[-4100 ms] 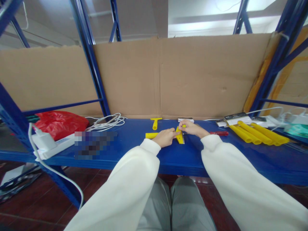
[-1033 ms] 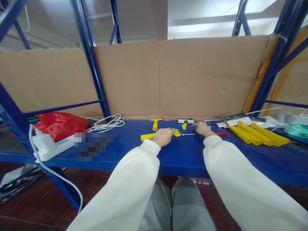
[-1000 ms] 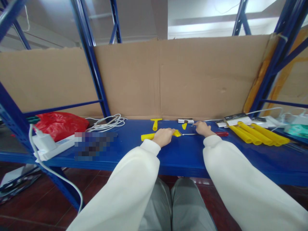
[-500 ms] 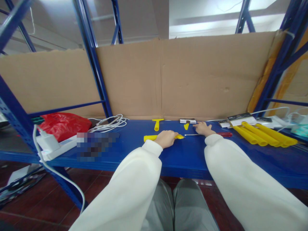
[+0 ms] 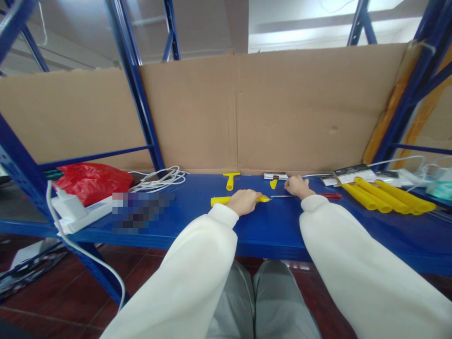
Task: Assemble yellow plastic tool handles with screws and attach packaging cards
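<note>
My left hand (image 5: 243, 202) is closed around a yellow-handled tool (image 5: 219, 201) lying low over the blue shelf; its narrower yellow head (image 5: 263, 198) shows past my fingers. My right hand (image 5: 297, 186) is to the right, fingers curled together at the shelf; whatever they pinch, if anything, is too small to make out. Under that hand lies a screwdriver (image 5: 330, 196) with a red handle, its thin shaft pointing left. Close by are a small yellow piece (image 5: 273, 184) and a black-and-white packet (image 5: 275, 176). Farther left lies a yellow T-shaped scraper (image 5: 230, 181).
Several yellow tubular handles (image 5: 388, 197) with packets on them lie at the right. At the left are a red plastic bag (image 5: 93, 181), a white power strip (image 5: 93, 214) and a coiled white cable (image 5: 160, 179). Cardboard (image 5: 282, 113) stands along the back between blue posts.
My right hand's fingers have drawn in and curled, with the hand shifting slightly. My left hand keeps its grip on the yellow-handled tool. The view has tilted a little.
</note>
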### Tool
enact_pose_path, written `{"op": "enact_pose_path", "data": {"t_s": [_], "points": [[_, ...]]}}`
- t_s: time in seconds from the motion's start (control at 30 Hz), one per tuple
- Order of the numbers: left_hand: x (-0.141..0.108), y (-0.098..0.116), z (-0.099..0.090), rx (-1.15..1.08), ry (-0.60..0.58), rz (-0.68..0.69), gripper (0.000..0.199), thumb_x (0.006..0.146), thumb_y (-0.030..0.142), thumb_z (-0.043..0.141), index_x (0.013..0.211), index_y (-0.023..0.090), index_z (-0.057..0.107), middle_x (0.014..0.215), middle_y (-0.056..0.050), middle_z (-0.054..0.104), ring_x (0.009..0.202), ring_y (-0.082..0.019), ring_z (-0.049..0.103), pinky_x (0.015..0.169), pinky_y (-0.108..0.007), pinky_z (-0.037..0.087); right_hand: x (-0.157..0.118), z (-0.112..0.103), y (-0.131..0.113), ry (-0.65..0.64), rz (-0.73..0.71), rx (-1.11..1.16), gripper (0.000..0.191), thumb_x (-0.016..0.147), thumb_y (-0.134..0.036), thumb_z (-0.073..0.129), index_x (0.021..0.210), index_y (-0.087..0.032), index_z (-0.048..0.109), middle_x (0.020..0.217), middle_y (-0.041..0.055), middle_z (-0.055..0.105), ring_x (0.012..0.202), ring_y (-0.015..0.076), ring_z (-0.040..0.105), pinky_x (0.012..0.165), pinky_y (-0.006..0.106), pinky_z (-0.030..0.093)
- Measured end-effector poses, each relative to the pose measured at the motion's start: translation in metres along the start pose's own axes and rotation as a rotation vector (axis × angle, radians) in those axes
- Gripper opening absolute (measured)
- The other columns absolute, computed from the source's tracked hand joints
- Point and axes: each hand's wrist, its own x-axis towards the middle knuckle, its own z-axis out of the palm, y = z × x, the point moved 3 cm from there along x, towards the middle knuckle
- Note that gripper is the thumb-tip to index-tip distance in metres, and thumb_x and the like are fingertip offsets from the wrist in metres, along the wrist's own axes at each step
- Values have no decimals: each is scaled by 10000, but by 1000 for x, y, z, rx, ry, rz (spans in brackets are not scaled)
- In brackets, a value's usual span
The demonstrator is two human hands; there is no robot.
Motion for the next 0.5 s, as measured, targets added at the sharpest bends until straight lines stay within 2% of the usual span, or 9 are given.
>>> {"op": "enact_pose_path", "data": {"t_s": [0.17, 0.33, 0.4, 0.5], "points": [[0, -1, 1, 2, 13, 12, 369, 955, 159, 457, 1233, 199, 696, 1173, -130, 739, 1079, -278, 719, 936, -388, 547, 2, 3, 1, -37, 32, -41, 242, 862, -174, 561, 1004, -184, 757, 1156, 171, 704, 1218, 316, 577, 985, 474, 466], [0, -2, 0, -42, 50, 3, 380, 947, 149, 466, 1248, 196, 694, 1198, -131, 736, 1134, -278, 696, 986, -401, 523, 0, 1, -1, -50, 47, 60, 259, 868, -150, 530, 1043, -173, 720, 1055, 171, 736, 1064, 286, 682, 867, 369, 511], [1, -4, -3, -75, 90, -25, 393, 938, 144, 490, 1276, 201, 680, 1212, -124, 734, 1162, -269, 683, 1004, -392, 511, -2, -1, -3, -21, 40, 117, 261, 885, -153, 505, 1061, -162, 698, 1056, 171, 739, 1027, 276, 696, 839, 345, 509], [6, -9, -10, -208, 220, -90, 368, 926, 169, 554, 1267, 211, 685, 1207, -111, 738, 1154, -252, 682, 991, -354, 508, -1, -3, -6, 53, -5, 209, 225, 884, -144, 510, 1026, -163, 683, 1036, 148, 746, 988, 253, 699, 827, 318, 501]]}}
